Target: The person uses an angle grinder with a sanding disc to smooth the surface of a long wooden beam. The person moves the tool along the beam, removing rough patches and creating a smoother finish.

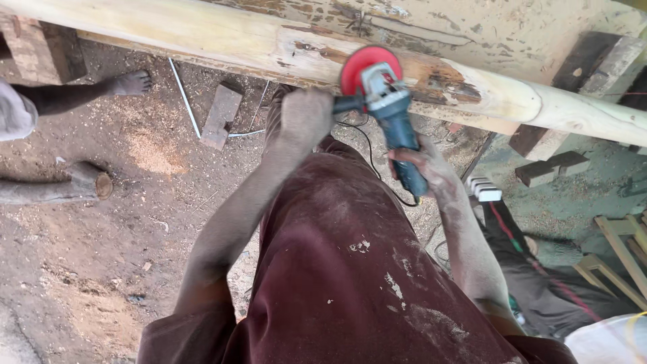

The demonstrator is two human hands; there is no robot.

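L hand (306,116) fisted tight on side handle of angle grinder (387,111). R hand (426,168) wrapped round grinder's blue body at rear, fingers closed. Red disc (360,67) sits against peeled log (269,40), right at dark bark patch. Log lies horiz across top. Cable (367,152) hangs betw arms.

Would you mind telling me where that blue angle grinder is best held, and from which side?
Hold the angle grinder as shown: right hand wraps the long rear body from behind, left hand grips the side handle sticking out left. That probably keeps both hands clear of the red disc against the log.
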